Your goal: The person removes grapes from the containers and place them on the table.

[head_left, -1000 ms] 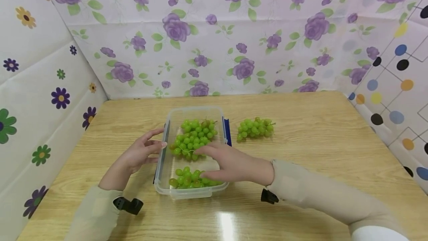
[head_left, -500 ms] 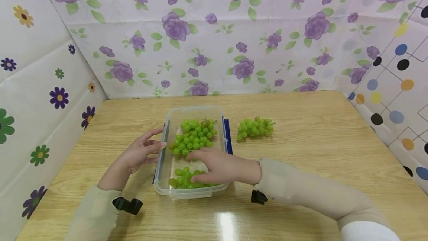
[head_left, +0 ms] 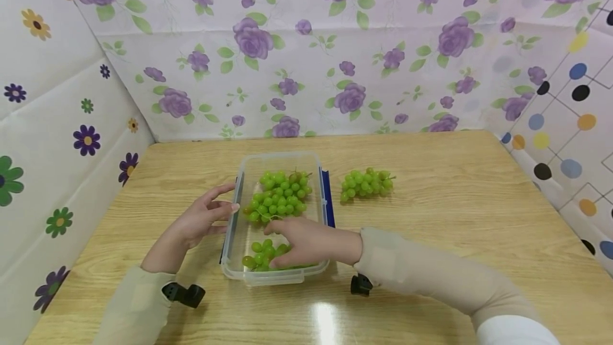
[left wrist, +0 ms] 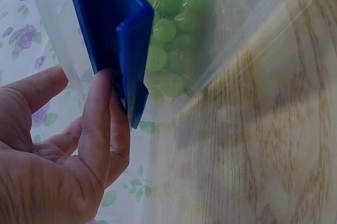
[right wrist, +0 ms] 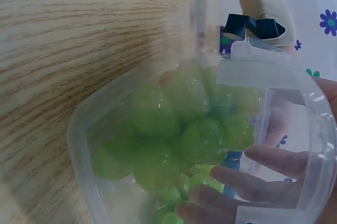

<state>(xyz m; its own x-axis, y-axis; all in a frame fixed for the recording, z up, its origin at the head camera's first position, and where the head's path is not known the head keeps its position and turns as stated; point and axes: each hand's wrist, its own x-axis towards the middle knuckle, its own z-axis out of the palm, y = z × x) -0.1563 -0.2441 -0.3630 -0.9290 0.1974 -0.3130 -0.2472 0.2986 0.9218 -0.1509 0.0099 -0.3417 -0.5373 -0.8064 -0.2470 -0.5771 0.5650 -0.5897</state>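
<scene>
Covering the near grapes (head_left: 261,257), the right hand (head_left: 306,241) perhaps grips them.

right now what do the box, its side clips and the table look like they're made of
Box: clear, glossy, most likely hard plastic, since the grapes show through its walls.
Side clips: opaque blue, smooth, probably plastic too; the left hand touches one.
Table: pale wood grain with a shiny glare patch, so varnished wood or a wood-look laminate; the pictures cannot settle which.

Right hand (head_left: 306,241) slid nearer — onto near grape bunch (head_left: 261,256) in container (head_left: 249,276).
</scene>
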